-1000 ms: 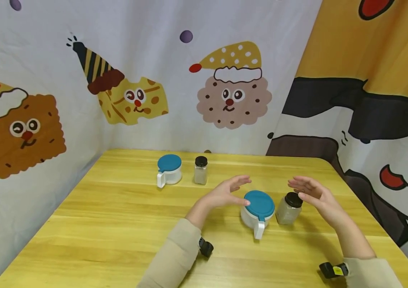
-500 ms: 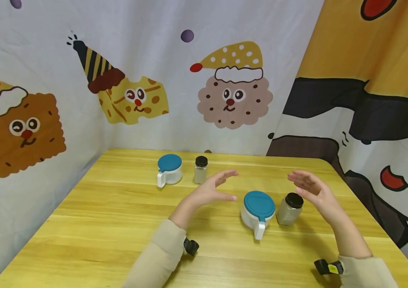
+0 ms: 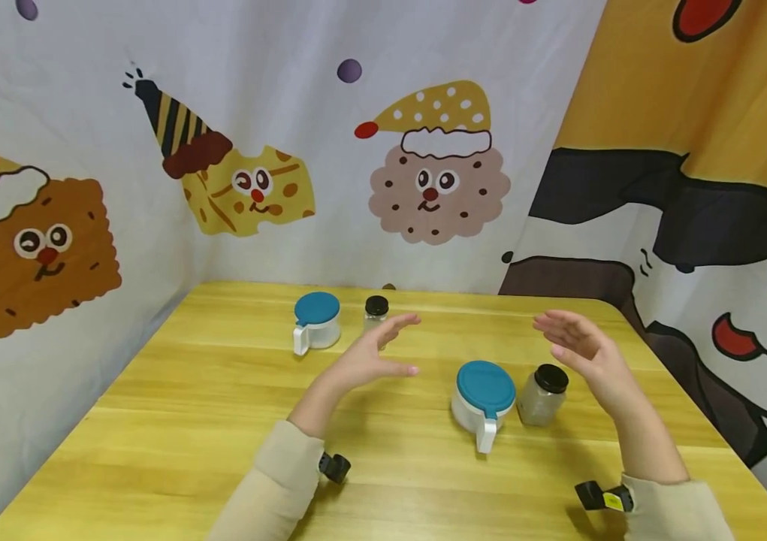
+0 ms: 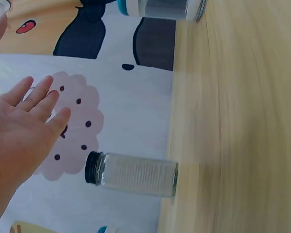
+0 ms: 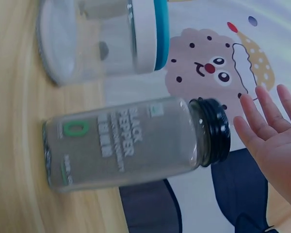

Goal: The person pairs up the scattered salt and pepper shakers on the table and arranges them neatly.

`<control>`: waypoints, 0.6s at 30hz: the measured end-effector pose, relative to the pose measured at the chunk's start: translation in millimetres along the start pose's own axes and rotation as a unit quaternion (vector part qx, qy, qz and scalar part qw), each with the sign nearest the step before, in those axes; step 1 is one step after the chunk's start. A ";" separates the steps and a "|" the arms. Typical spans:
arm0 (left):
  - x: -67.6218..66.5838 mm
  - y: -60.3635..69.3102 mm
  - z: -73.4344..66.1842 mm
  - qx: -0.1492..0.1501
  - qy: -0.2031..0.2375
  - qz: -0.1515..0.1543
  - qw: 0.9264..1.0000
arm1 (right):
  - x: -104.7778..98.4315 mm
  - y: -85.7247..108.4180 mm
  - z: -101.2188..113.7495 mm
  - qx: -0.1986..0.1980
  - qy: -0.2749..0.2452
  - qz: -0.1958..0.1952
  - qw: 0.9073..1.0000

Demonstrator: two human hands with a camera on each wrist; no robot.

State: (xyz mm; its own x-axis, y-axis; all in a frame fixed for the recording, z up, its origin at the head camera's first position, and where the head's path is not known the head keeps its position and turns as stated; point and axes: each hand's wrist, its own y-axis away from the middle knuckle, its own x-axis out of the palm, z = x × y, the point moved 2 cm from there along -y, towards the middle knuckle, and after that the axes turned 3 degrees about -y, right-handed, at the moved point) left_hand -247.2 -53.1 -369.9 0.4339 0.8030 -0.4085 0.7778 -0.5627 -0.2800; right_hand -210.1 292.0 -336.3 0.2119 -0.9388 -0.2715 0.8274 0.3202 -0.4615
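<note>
Near the right, a blue-lidded white-rimmed jar (image 3: 484, 391) with a handle stands beside a black-capped pepper jar (image 3: 542, 398). The right hand (image 3: 589, 361), fingers spread and empty, hovers just behind and right of the pepper jar's cap; in the right wrist view the hand (image 5: 276, 136) does not touch the jar (image 5: 121, 143). The left hand (image 3: 363, 361) is raised over the table with thumb and fingers apart, holding nothing. It partly covers a smaller black-capped jar (image 3: 376, 306) in the head view; the left wrist view shows that jar (image 4: 136, 174) upright, untouched by the hand (image 4: 24, 131).
At the back left stands a second blue-lidded container (image 3: 318, 319) with its handle toward the front left. The wooden table (image 3: 153, 421) reaches back to a curtain (image 3: 329, 248) printed with cartoon figures. A black camera is strapped to each wrist.
The left hand has moved left, away from the front blue-lidded jar toward the small jar. The right hand has shifted slightly up and left. The jars have stayed in place.
</note>
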 end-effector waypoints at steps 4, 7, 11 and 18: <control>-6.8 6.1 -1.0 0.000 -0.012 -0.009 1.000 | 4.8 -2.1 4.0 0.004 0.006 -0.009 1.000; -12.0 10.3 -3.8 0.001 -0.005 -0.013 1.000 | 7.2 -3.7 5.7 0.005 0.012 -0.019 1.000; -18.4 16.3 -7.9 0.001 0.003 -0.023 1.000 | 11.2 -6.9 8.3 0.003 0.007 -0.026 1.000; -30.8 24.7 -9.5 0.019 -0.011 -0.045 0.999 | 23.7 -14.9 15.5 -0.004 -0.015 -0.028 0.999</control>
State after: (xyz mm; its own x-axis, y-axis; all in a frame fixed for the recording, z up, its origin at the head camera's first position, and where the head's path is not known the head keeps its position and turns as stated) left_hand -237.0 -89.9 -356.0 0.3530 0.8465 -0.3986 0.7954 -0.4958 -0.3485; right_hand -209.3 263.0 -322.8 0.1808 -0.9587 -0.2195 0.8337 0.2678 -0.4829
